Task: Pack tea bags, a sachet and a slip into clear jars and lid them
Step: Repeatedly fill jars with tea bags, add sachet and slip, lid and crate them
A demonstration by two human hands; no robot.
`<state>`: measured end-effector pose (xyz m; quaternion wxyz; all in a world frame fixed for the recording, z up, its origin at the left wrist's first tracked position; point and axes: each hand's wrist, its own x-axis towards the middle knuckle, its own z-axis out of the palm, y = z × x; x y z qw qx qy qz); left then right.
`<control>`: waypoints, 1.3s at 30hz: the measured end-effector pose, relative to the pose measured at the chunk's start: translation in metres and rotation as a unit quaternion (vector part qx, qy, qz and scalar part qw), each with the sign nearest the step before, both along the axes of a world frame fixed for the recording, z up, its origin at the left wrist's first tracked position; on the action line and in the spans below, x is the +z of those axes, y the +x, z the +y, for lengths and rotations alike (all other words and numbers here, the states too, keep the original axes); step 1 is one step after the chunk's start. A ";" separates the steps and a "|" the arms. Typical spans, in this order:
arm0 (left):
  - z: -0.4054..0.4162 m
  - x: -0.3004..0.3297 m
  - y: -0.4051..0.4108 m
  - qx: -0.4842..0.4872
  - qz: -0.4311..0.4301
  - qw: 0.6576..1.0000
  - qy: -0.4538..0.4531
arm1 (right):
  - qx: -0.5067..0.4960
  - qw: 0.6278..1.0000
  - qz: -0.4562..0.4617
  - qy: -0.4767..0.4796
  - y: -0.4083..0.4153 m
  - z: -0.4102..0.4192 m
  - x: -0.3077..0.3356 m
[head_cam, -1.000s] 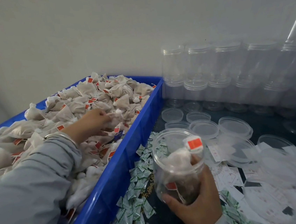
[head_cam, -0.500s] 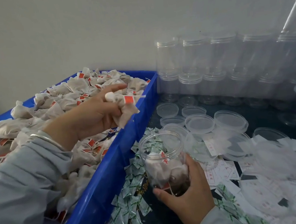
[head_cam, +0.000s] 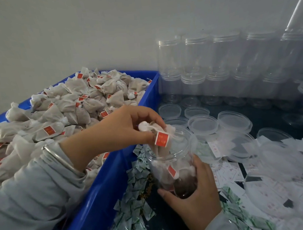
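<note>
Hanging long-axis down, the tea bag point(head_cam: 162, 141) is already partway thru the mouth of the open jar point(head_cam: 172, 161), directly below the left hand point(head_cam: 122, 129), w/ thumb & fingers pinching its knotted top. Right hand point(head_cam: 195, 198) wraps the jar's lower wall, holding it upright just beside the blue crate point(head_cam: 99, 191). Next move looks like straight down, then let go. Sachets point(head_cam: 134, 210) & lids point(head_cam: 203, 124) lie near.

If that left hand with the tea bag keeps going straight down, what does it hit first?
Probably the open mouth of the clear jar that the right hand holds. The left hand pinches a tea bag at the rim, so the bag would land on those already inside; depth is hard to judge.
</note>
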<state>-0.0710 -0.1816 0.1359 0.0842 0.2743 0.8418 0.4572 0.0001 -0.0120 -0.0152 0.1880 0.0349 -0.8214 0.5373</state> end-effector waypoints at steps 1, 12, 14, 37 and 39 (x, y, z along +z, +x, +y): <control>0.000 -0.001 0.000 -0.006 0.007 1.000 -0.018 | -0.004 1.000 0.003 -0.006 0.001 0.000 0.001; -0.037 0.000 -0.030 0.255 0.047 0.965 0.039 | 0.064 0.996 -0.052 -0.046 0.006 0.003 0.005; -0.054 -0.006 -0.044 0.316 0.051 0.947 -0.014 | 0.078 0.994 -0.058 -0.058 0.007 0.002 0.006; -0.096 -0.076 -0.085 0.282 0.075 0.835 -0.466 | 0.072 0.992 0.025 -0.103 0.010 0.004 0.012; -0.100 -0.068 -0.086 0.318 0.097 0.848 -0.412 | 0.059 0.991 0.042 -0.113 0.009 0.007 0.011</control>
